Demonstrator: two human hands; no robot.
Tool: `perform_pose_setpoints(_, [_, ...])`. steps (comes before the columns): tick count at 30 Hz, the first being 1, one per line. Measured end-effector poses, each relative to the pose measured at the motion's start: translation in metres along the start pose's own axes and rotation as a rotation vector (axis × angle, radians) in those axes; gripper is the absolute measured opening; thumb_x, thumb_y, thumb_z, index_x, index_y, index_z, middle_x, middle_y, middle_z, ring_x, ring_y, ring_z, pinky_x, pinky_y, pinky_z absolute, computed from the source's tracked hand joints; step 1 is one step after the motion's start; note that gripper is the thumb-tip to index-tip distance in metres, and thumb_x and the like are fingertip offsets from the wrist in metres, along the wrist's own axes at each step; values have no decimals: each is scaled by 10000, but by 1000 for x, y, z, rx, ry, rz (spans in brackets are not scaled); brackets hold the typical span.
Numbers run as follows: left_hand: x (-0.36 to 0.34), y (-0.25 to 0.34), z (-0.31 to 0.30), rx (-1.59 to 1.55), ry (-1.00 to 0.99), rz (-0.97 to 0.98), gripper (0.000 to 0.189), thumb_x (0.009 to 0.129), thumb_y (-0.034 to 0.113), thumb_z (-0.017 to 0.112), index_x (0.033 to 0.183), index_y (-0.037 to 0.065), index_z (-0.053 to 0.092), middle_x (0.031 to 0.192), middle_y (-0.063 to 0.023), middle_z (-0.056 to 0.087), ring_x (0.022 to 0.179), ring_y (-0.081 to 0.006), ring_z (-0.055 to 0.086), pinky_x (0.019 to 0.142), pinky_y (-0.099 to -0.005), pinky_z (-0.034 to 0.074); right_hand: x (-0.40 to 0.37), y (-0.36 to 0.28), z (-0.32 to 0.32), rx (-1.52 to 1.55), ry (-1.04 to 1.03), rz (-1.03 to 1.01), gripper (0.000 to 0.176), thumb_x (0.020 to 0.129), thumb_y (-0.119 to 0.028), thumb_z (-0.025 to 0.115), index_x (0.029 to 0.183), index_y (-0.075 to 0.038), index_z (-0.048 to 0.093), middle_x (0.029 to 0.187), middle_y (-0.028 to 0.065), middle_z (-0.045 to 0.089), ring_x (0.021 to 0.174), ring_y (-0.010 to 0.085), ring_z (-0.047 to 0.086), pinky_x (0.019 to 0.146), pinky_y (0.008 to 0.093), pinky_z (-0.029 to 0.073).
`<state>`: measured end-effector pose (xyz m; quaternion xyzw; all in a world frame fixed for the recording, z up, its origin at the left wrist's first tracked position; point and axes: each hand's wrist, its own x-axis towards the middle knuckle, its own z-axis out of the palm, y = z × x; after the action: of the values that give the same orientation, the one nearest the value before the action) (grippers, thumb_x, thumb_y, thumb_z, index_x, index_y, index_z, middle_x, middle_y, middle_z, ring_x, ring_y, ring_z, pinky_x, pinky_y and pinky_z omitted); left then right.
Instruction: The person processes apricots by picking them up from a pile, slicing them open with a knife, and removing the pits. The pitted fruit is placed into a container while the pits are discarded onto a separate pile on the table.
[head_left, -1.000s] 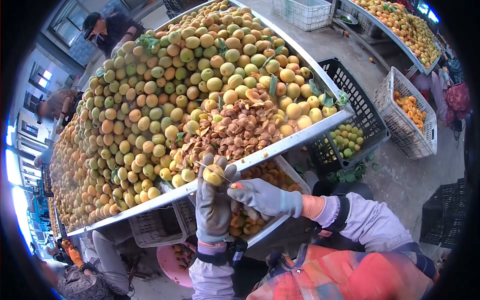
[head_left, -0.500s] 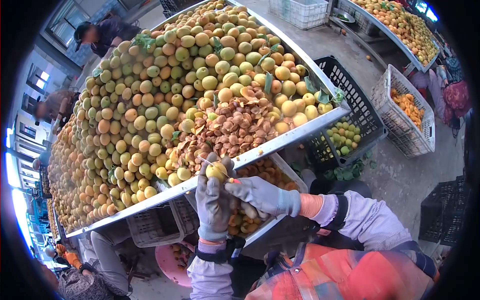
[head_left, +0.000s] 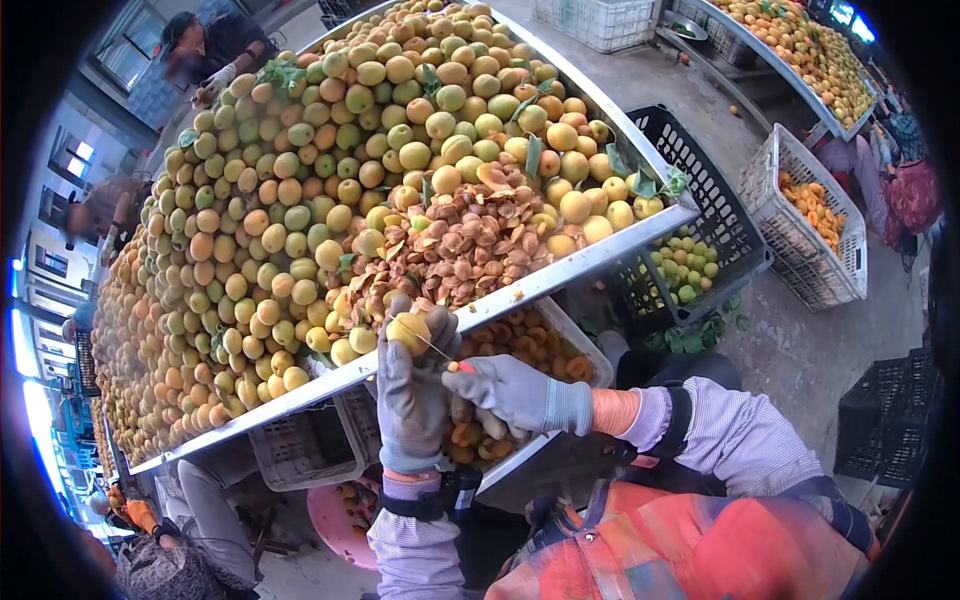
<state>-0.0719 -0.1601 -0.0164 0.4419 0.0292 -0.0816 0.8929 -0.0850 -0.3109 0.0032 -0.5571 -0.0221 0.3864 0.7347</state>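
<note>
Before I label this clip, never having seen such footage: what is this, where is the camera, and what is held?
There is no machine: one camera sits on a person's head, looking down at two gloved hands. The left hand grips a yellow apricot; the right hand holds a small knife, blade at the fruit. Beyond, a metal-edged table carries heaped apricots and a pile of brown pits. A crate of cut fruit sits below.
</note>
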Motion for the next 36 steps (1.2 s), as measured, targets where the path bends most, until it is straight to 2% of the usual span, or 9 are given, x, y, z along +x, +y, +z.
perform_pose_setpoints(4, [0,-4,-2,-16,16,-21,577,919,400,474,1355,49,335,1187,-152,554,1127,-288,517,994,-421,367,8,15,-5,-19,-1,47,417,902,-484,482,892,-68,511,489,2,462,370,83,449,323,218,324])
perform_pose_setpoints(6, [1,-11,-7,-135,-117,-64,572,927,412,446,1353,45,338,1200,-143,547,1135,-281,509,993,-414,363,20,30,-3,-51,71,-244,517,866,-582,461,797,-77,547,472,0,471,340,79,444,313,197,344])
perform_pose_setpoints(7, [1,-11,-6,-138,-119,-64,572,927,412,446,1353,45,338,1200,-143,547,1135,-281,509,993,-414,363,17,26,-4,-54,74,-243,517,866,-582,461,797,-77,547,472,0,471,340,79,444,313,197,344])
perform_pose_setpoints(12, [-1,-7,0,54,18,-19,574,925,418,454,1341,41,338,1202,-110,535,1119,-247,513,956,-388,404,2,4,-6,-73,25,45,509,860,-579,478,809,-76,538,497,-10,465,367,72,443,325,195,336])
perform_pose_setpoints(19, [-3,-3,9,237,49,107,596,916,427,477,1322,12,342,1120,-119,556,1055,-243,538,925,-375,435,3,8,-6,-47,29,58,428,891,-492,500,904,-66,538,550,-14,499,406,67,460,362,201,362])
perform_pose_setpoints(23, [-5,-12,3,-55,69,-109,604,922,460,440,1292,-13,376,1084,-137,575,1010,-240,549,898,-380,445,22,43,-4,-117,125,-275,392,906,-443,508,900,-52,538,595,-15,511,450,59,471,406,214,375])
perform_pose_setpoints(25, [-3,-14,-4,-179,-71,-195,610,927,485,402,1272,-18,408,1051,-131,596,989,-232,551,874,-373,449,23,41,-2,-165,161,-401,393,908,-437,508,868,-47,532,573,-12,507,422,62,463,383,221,361])
perform_pose_setpoints(33, [-5,-4,10,387,41,18,519,953,377,413,1301,-6,386,1081,-113,596,942,-177,566,836,-293,450,17,31,-9,-28,75,-82,373,912,-415,511,972,-50,560,558,0,499,461,64,485,416,231,377])
perform_pose_setpoints(36, [-4,-6,12,394,54,63,506,952,383,415,1253,-24,428,1050,-113,596,915,-162,566,809,-274,460,16,30,-4,-5,127,-210,382,908,-425,512,946,-47,551,536,-1,489,403,83,469,379,241,365])
